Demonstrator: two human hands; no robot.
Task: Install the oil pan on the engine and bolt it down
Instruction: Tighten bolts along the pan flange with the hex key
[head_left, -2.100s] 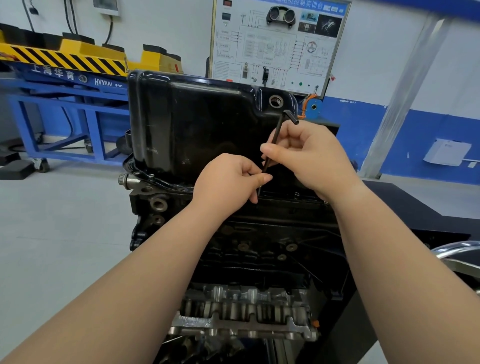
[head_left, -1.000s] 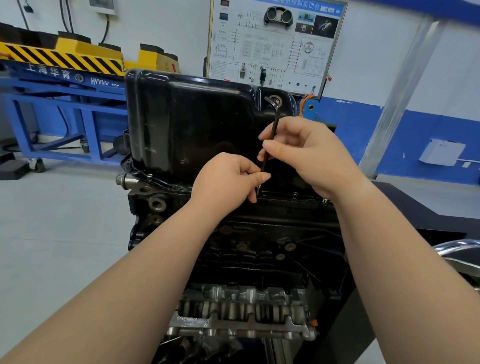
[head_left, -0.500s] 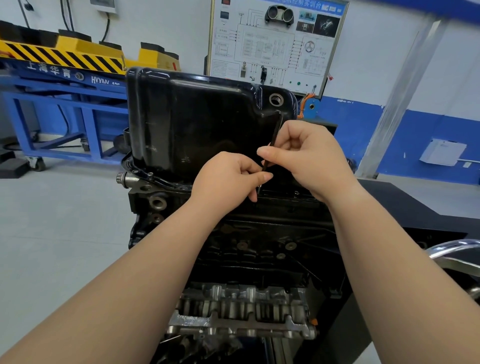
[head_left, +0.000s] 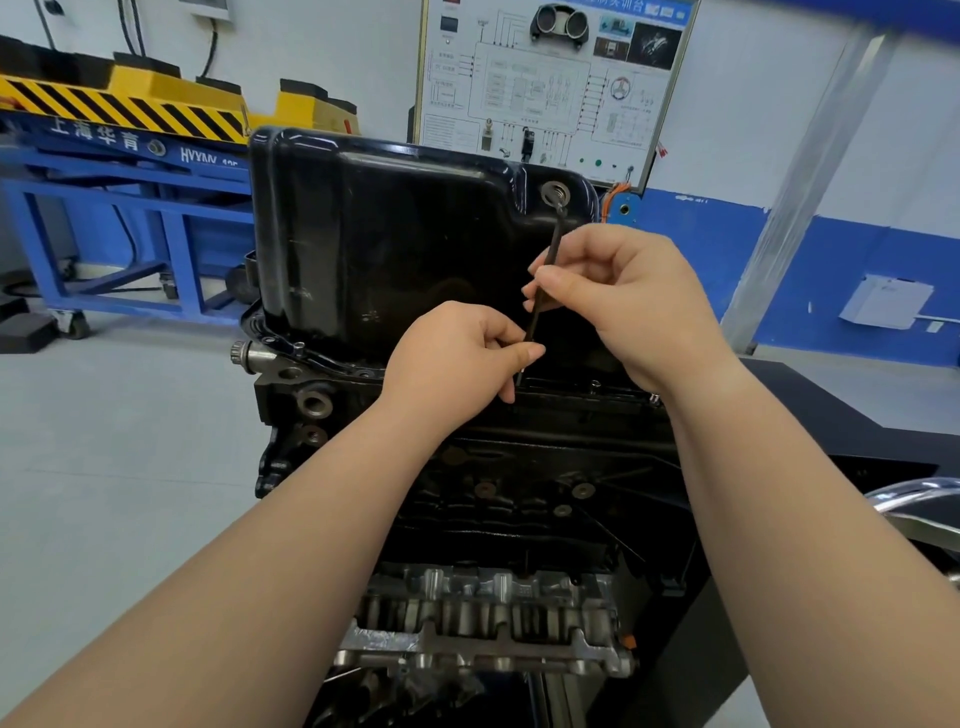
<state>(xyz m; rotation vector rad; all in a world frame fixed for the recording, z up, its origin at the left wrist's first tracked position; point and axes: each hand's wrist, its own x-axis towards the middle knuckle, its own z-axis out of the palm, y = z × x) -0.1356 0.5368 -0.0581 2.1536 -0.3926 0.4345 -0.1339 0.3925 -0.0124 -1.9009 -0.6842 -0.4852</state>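
The black oil pan (head_left: 395, 239) sits on top of the upturned engine block (head_left: 519, 483), its flange along the block's edge. A thin black hex key (head_left: 551, 249) stands nearly upright at the pan's near flange. My right hand (head_left: 628, 306) pinches its upper shaft between thumb and fingers. My left hand (head_left: 457, 353) pinches the lower shaft just above the flange. The key's tip and the bolt under it are hidden behind my left fingers. The key's bent top lies in front of the drain hole (head_left: 555, 193).
Bolt heads (head_left: 596, 384) stick up along the flange to the right of the key. A blue and yellow lift stand (head_left: 130, 156) is behind on the left, a wiring training board (head_left: 550, 78) on the wall behind the pan. A clear tube (head_left: 914, 499) curves at the right edge.
The short bent end of the hex key has swung round while both hands stayed on the shaft. It pointed right at first and now points away, toward the drain hole.
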